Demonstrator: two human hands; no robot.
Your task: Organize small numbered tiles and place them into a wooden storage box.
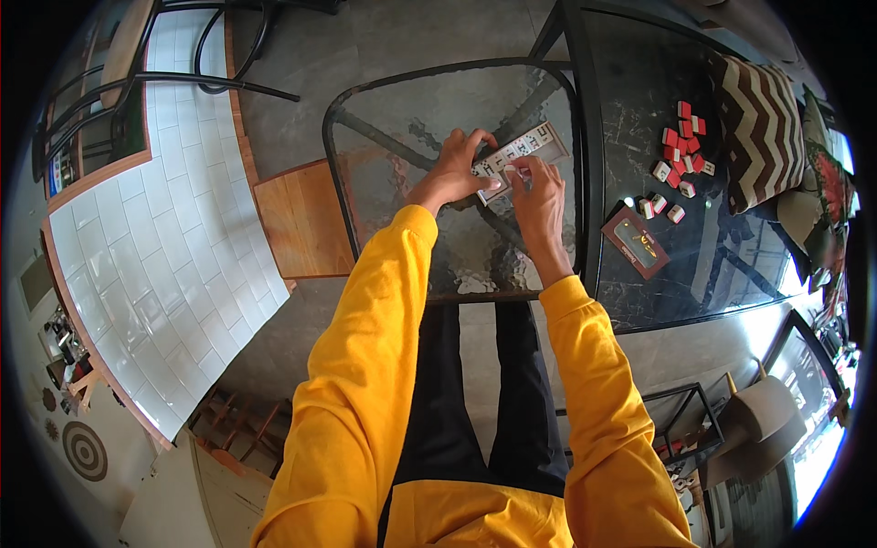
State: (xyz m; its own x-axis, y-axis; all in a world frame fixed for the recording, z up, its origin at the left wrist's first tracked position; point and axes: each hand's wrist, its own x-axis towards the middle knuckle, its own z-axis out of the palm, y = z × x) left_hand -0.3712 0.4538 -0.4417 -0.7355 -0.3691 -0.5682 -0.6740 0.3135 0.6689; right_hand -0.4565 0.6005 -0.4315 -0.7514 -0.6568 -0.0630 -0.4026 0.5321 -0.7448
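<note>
A shallow tray [558, 140] lies at a slant on the textured glass tabletop [390, 198], with white marked tiles [527, 142] in rows inside it. My left hand [458, 168] steadies its left end, thumb on the near side and fingers around the far side. Between the thumb and fingers of my right hand [538, 181] is a small white tile [510, 168], held over the tray's near row. Several red-and-white tiles [671, 154] lie loose on the black marble table at right. Near them is a brown domino box [635, 243] with a clear window.
The black marble table [637, 301] stands against the glass table's right side. A zigzag-patterned cushion [754, 133] lies beyond the loose tiles. At left are a wooden surface [305, 222], a white-tiled counter [178, 240] and black metal chair legs [226, 83].
</note>
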